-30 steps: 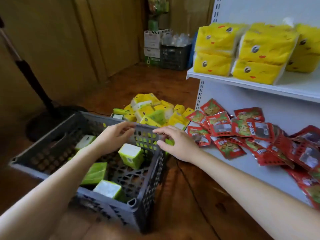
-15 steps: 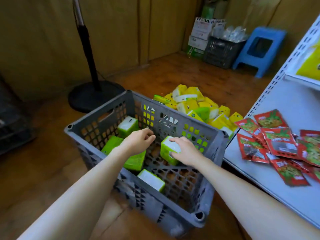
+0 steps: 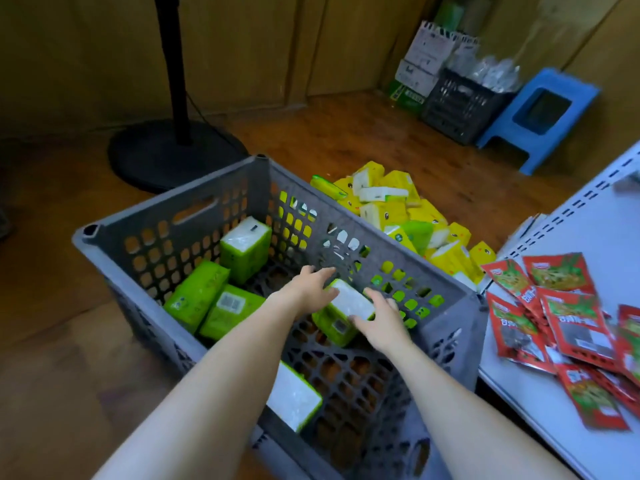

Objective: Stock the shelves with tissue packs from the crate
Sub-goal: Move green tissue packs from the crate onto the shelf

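A grey plastic crate (image 3: 194,216) stands on the wooden floor in front of me. Inside lie several green tissue packs: one upright (image 3: 246,251), two flat at the left (image 3: 197,296), one near my left forearm (image 3: 294,396). Both hands are down in the crate around another green pack (image 3: 341,315). My right hand (image 3: 381,317) grips its right side, thumb on the white top. My left hand (image 3: 308,289) touches its left end with fingers fairly straight. The white shelf (image 3: 571,237) is at the right.
Red snack packets (image 3: 561,306) cover the low shelf. A heap of yellow tissue packs (image 3: 398,209) lies on the floor behind the crate. A black fan stand base (image 3: 173,150) is far left; a blue stool (image 3: 540,116), black crate (image 3: 457,105) and cartons (image 3: 426,60) stand by the wall.
Both hands dropped from the crate's far rim into it. My right hand took hold of a green pack, and my left hand has now come over to its other side.
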